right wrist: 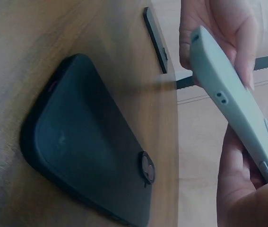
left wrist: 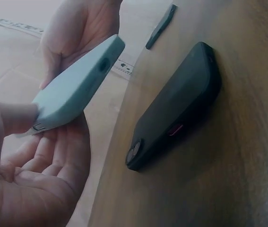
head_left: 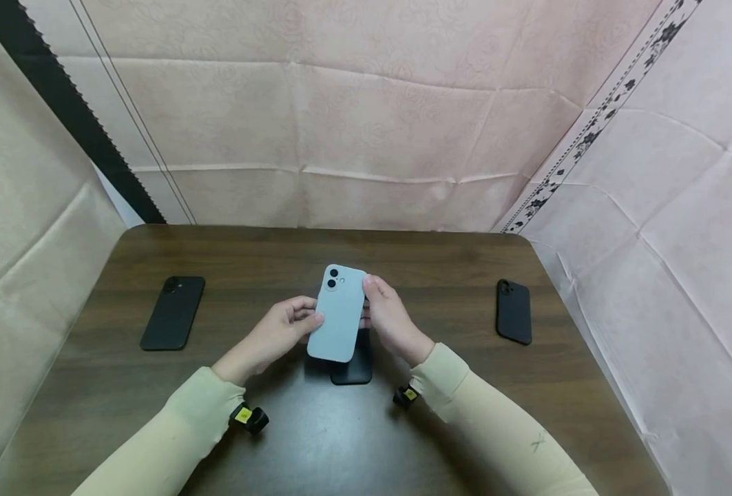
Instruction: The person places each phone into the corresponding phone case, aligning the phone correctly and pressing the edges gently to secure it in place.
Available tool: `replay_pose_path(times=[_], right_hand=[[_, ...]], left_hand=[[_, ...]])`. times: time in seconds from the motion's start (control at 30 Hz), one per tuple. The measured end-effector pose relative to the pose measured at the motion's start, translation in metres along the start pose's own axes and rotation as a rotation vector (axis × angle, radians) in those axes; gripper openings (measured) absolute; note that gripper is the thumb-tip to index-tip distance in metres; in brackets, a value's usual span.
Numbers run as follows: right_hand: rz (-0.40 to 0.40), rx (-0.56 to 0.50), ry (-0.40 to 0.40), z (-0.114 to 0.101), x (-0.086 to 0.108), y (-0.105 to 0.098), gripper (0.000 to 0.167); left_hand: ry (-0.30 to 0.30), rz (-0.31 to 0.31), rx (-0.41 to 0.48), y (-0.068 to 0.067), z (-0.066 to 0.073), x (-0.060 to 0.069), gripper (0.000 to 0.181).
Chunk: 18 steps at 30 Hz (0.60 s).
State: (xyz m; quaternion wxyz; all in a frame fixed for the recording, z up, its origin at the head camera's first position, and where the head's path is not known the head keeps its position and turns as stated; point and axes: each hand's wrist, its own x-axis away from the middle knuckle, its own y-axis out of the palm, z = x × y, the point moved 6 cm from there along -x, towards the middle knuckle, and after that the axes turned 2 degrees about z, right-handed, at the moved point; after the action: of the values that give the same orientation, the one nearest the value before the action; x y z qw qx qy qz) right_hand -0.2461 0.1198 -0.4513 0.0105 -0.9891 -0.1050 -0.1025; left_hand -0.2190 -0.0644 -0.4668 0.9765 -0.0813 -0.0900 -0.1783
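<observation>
A light blue phone (head_left: 339, 318) with two round camera rings is held tilted above the table's middle, its back towards the head camera. My left hand (head_left: 279, 333) grips its lower left edge, thumb on the back and fingers behind. My right hand (head_left: 396, 322) holds the upper right edge, thumb along the side. In the left wrist view, both hands meet the light blue phone (left wrist: 72, 92) from opposite sides. Beneath it, a black phone (head_left: 354, 370) lies back up on the table, partly hidden in the head view; the right wrist view shows this black phone (right wrist: 86, 137) more fully.
Another black phone (head_left: 173, 313) lies on the left of the wooden table (head_left: 266, 448), and a smaller-looking black phone (head_left: 514, 313) on the right. Pale cloth (head_left: 353, 138) hangs behind the far edge and along both sides. Black wrist cameras sit below both cuffs.
</observation>
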Motion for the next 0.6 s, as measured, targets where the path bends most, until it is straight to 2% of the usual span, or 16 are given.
replay_pose_path(times=[0.13, 0.23, 0.43, 0.6], right_hand=[[0.078, -0.043, -0.037, -0.0066, 0.0002, -0.0070, 0.041], [0.110, -0.066, -0.035, -0.0086, -0.0004, -0.0103, 0.040], [0.101, -0.103, -0.002, -0.0044, -0.0029, -0.0114, 0.043], [0.070, -0.094, 0.030, 0.0007, -0.0042, -0.0095, 0.045]], left_hand=[[-0.001, -0.056, 0.004, 0.0031, -0.0016, 0.0021, 0.028], [0.021, -0.081, 0.021, 0.0056, -0.0008, 0.0024, 0.026], [0.062, -0.089, -0.017, 0.0076, 0.0026, 0.0037, 0.023], [0.056, -0.093, -0.076, 0.0048, 0.0033, 0.0047, 0.028]])
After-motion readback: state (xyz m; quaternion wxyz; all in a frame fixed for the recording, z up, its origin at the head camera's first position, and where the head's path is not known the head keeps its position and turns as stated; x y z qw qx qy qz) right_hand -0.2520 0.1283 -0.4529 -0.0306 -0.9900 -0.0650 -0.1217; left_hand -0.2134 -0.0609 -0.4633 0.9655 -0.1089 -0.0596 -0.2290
